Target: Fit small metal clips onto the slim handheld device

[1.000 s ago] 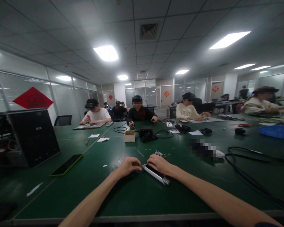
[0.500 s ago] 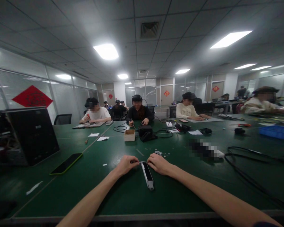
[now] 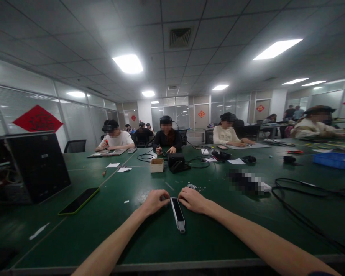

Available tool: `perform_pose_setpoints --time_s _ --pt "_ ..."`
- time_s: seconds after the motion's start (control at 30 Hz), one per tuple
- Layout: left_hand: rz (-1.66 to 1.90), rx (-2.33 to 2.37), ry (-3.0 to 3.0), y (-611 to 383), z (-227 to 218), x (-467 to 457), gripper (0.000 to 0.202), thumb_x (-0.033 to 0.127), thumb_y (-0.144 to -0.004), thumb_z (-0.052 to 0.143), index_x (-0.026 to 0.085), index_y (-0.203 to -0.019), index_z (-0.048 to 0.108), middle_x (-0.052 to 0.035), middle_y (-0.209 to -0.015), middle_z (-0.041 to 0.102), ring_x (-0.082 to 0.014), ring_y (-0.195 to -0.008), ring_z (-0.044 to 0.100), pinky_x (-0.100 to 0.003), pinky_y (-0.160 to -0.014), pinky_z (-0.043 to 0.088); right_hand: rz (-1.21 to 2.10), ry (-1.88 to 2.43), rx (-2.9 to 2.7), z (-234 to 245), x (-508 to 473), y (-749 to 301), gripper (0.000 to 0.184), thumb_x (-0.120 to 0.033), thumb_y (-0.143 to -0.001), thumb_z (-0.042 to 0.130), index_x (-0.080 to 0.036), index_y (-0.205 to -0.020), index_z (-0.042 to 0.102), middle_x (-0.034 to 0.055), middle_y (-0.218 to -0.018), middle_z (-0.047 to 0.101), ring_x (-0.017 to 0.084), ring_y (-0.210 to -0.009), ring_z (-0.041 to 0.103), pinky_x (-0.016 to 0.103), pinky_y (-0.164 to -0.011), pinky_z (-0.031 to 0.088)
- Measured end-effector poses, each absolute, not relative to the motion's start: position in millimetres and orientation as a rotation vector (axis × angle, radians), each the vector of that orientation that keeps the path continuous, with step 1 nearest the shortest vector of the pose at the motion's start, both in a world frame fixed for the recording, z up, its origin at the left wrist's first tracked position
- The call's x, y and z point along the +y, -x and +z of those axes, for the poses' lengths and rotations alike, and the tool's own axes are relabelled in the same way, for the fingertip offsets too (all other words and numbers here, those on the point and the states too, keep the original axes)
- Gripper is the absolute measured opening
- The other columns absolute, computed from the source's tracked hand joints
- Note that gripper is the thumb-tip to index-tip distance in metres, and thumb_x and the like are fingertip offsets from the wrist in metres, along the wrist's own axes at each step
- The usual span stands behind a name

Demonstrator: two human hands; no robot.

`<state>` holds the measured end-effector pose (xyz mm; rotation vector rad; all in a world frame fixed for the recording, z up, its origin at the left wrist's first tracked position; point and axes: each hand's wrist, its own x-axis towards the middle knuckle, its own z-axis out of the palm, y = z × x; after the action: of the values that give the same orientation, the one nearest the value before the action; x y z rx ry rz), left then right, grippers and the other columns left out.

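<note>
A slim pen-shaped device [image 3: 177,214] with a white rim and a long black face lies on the green table, directly before me. At its far end, my left hand [image 3: 155,201] has its thumb and fingers pinched against the left corner. My right hand [image 3: 192,199] is closed at the right side of that same end, fingers bent and knuckles up. The fingertips are small and partly hidden, so any tiny part between them cannot be made out. Just beyond my right hand lies a scatter of small pale pieces [image 3: 192,186].
A green-edged phone [image 3: 79,201] and black computer case [image 3: 38,166] are on the left. Ahead stand a small open box [image 3: 156,165] and black device [image 3: 176,163]. Black cables [image 3: 293,218] and a blue tray [image 3: 335,160] are on the right. Several people sit across the table.
The view has shifted very slightly. Both my hands stay at the far end of the device, with almost no visible movement. Across the table, a person's hand has moved a little.
</note>
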<state>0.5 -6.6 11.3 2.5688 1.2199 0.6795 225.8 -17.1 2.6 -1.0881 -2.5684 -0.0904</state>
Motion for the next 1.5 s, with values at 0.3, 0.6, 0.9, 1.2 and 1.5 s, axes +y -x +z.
perform_pose_setpoints --time_s 0.3,0.6,0.9,1.2,1.5 --pt "0.618 1.247 -2.605 0.4 5.0 -0.9 0.021 0.032 -0.08 0.055 0.018 -0.091 0.067 0.0002 -0.08 0.067 -0.0118 -0.067 0.058 -0.02 -0.063 0.043 -0.091 1.111 -2.571 8.9 -22.7 -225.5 0.019 -0.024 -0.09 0.046 -0.014 -0.09 0.063 0.0074 -0.088 0.06 0.016 -0.081 0.053 0.026 -0.071 0.041" --pt "0.615 1.251 -2.651 0.0 5.3 -0.3 0.019 0.033 -0.079 0.055 0.019 -0.087 0.065 0.0004 -0.076 0.064 -0.0125 -0.067 0.056 -0.021 -0.063 0.041 -0.11 1.084 -2.584 10.1 -21.2 -230.2 0.023 -0.028 -0.089 0.046 -0.015 -0.096 0.063 0.0084 -0.093 0.061 0.017 -0.085 0.055 0.027 -0.074 0.042" --pt "0.517 1.274 -2.615 -3.0 18.0 -7.5 0.022 0.035 -0.079 0.051 0.019 -0.087 0.063 -0.0007 -0.082 0.064 -0.014 -0.07 0.056 -0.024 -0.066 0.042 -0.275 1.541 -2.337 20.6 6.4 -259.4 0.041 -0.047 -0.091 0.037 -0.017 -0.107 0.058 0.0124 -0.106 0.058 0.024 -0.098 0.051 0.037 -0.083 0.041" --pt "0.525 1.215 -2.577 0.4 16.3 -2.9 0.027 0.041 -0.08 0.05 0.019 -0.089 0.064 -0.0023 -0.083 0.064 -0.0162 -0.071 0.057 -0.026 -0.066 0.044 -0.105 2.522 -1.346 40.9 35.1 -445.9 0.067 -0.052 -0.075 0.057 -0.011 -0.126 0.045 0.0227 -0.13 0.04 0.036 -0.12 0.038 0.046 -0.093 0.032" --pt "0.525 1.249 -2.598 -3.9 17.0 -1.9 0.025 0.039 -0.076 0.051 0.02 -0.085 0.065 -0.0018 -0.078 0.064 -0.0164 -0.068 0.056 -0.025 -0.063 0.043 0.145 2.586 -1.356 15.5 44.5 -487.7 0.071 -0.058 -0.065 0.064 -0.014 -0.121 0.055 0.0215 -0.126 0.047 0.036 -0.118 0.044 0.044 -0.088 0.04"
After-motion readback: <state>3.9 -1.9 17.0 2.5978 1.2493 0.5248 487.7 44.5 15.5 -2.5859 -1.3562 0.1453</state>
